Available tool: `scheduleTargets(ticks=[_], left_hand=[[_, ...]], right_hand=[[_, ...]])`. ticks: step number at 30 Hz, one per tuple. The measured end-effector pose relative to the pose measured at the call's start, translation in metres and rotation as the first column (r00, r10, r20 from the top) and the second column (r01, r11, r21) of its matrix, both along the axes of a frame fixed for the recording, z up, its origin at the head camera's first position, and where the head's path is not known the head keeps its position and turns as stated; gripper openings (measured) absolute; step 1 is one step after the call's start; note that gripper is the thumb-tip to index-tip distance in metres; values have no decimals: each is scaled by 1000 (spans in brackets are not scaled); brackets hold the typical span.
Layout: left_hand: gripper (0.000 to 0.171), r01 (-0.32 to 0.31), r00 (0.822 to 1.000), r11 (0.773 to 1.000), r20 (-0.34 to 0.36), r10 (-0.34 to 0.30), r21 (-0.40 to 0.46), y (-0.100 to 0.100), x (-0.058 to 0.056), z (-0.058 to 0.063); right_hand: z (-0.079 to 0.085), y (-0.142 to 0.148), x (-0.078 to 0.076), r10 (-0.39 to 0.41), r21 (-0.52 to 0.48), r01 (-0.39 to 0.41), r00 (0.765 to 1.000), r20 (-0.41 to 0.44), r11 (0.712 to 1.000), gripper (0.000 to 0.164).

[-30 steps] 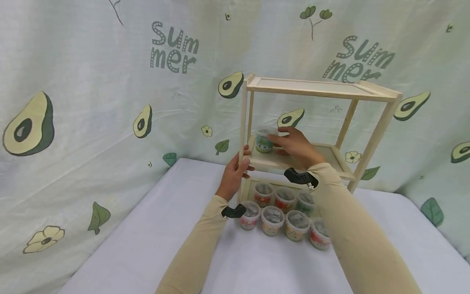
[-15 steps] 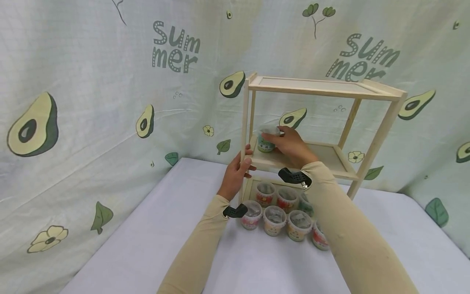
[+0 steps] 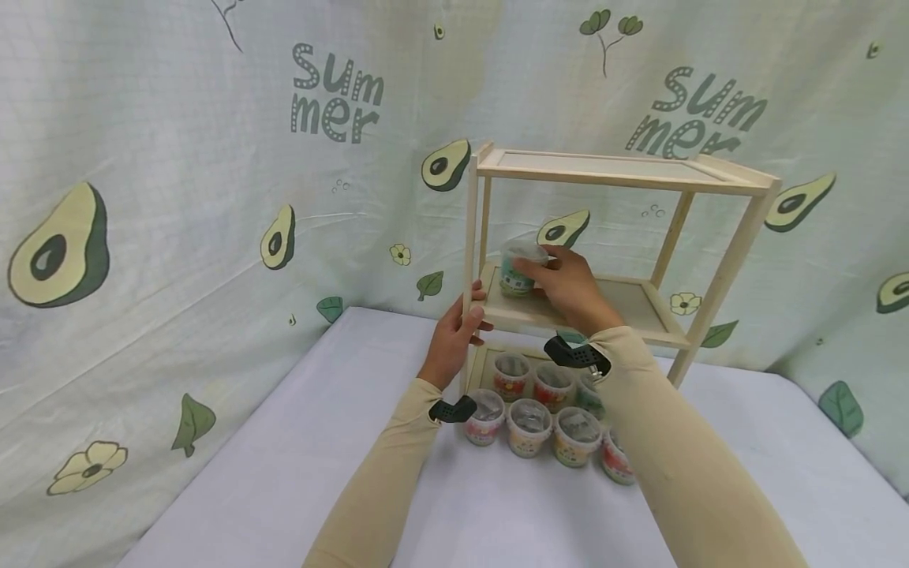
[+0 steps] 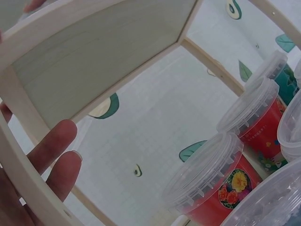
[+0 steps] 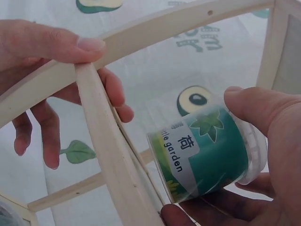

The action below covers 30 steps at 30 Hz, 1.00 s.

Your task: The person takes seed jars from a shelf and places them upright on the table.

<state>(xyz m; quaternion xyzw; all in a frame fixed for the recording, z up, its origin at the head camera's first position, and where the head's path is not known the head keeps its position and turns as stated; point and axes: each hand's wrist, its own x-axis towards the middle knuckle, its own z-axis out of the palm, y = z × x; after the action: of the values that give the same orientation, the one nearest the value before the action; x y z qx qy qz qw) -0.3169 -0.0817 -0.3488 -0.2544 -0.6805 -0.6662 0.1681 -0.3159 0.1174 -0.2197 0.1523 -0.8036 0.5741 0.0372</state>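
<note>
My right hand [image 3: 571, 288] grips a clear plastic tub [image 3: 514, 276] with a green "little garden" label, at the left end of the middle tier of a small wooden shelf [image 3: 618, 181]. In the right wrist view, the thumb lies along the upper side of this tub [image 5: 211, 155] and fingers curl under it; it appears tilted there, its base close to the shelf's edge. My left hand [image 3: 449, 339] holds the shelf's front left post [image 3: 471, 229], thumb in front. Two of its fingertips [image 4: 63, 141] show past the wood in the left wrist view.
On the bottom tier stand two red-labelled tubs [image 3: 510, 386] and a green one [image 3: 591, 398], partly behind my right wrist. Before them, a row of pink, orange and red tubs [image 3: 525, 442] stands on the white table [image 3: 284, 489]. A printed cloth [image 3: 213, 197] hangs behind.
My right hand has closed more tightly round the green-labelled tub, and the tub has shifted slightly to the right. My left hand stays on the post.
</note>
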Motion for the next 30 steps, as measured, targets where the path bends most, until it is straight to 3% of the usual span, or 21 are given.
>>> scheduleTargets(ticks=[3,5,9,13,23,30], left_hand=[[44,25,1000,1000,13,-24,-9,-1,1,2],[45,39,999,999,11,-39,-14,-3,9,9],[44,18,1000,1000,2,-18,-5,-1,11,9],[44,-18,1000,1000,-4,18,0,1,2,1],[44,-11,1000,1000,-17,11,0,1,0,-1],[46,-19,1000,1000,-14,19,2,0,2,0]], right_hand=[[-1,5,8,4,-68,-4,1000,-1,998,88],[-1,8,15,4,-104,-5,1000,-7,995,86],[-3,15,28,15,-191,-23,999,-40,981,83],[-6,20,36,22,-261,-41,997,-76,965,76],[-19,29,59,58,-328,-96,990,-125,940,64],[-28,34,77,53,-326,-114,980,-191,939,54]])
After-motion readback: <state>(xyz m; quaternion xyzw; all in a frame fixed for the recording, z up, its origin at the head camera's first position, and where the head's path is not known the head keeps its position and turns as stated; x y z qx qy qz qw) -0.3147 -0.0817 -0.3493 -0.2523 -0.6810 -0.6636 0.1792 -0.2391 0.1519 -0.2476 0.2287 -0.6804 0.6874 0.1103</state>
